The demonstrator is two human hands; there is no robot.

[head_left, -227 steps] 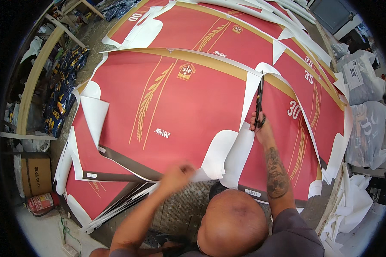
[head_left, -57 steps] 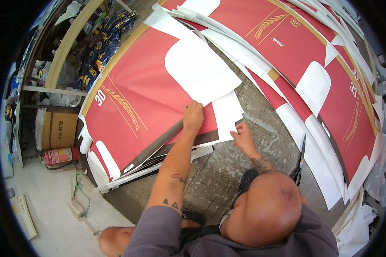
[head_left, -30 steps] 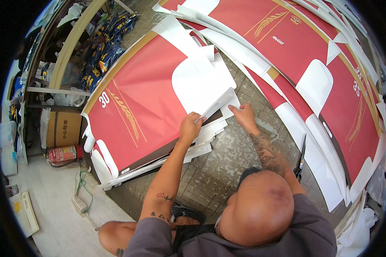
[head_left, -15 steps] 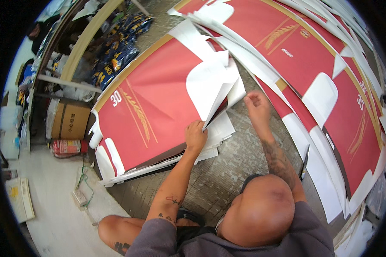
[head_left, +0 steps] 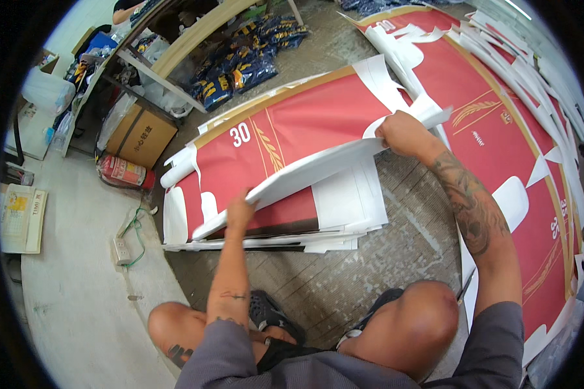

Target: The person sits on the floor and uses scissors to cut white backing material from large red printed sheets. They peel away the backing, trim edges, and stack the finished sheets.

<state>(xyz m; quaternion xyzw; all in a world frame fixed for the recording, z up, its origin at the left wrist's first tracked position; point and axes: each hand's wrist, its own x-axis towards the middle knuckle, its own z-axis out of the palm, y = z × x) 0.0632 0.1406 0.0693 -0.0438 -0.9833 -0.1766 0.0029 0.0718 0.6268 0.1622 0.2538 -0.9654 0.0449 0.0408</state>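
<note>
I'm getting solid red on folded sheet (head_left: 324, 117), gold band along top edge, gold wheat-ear motif (head_left: 268, 146) between thin gold lines, white numerals (head_left: 240, 135), plain white underside. Layered sheets (head_left: 457, 81) over right: same red/gold/white combo, I'd say. Bagged garments (head_left: 243, 65) navy with yellow lettering. Box (head_left: 139, 133) cardboard brown, extinguisher (head_left: 124, 171) red with pale label, cable (head_left: 136, 225) green. Sleeves (head_left: 220, 356) dark grey. Floor (head_left: 396, 259) mottled grey-brown, pale blotches.

Bright diffuse light, black curved fisheye rim, left hand (head_left: 241, 212) blurred
</note>
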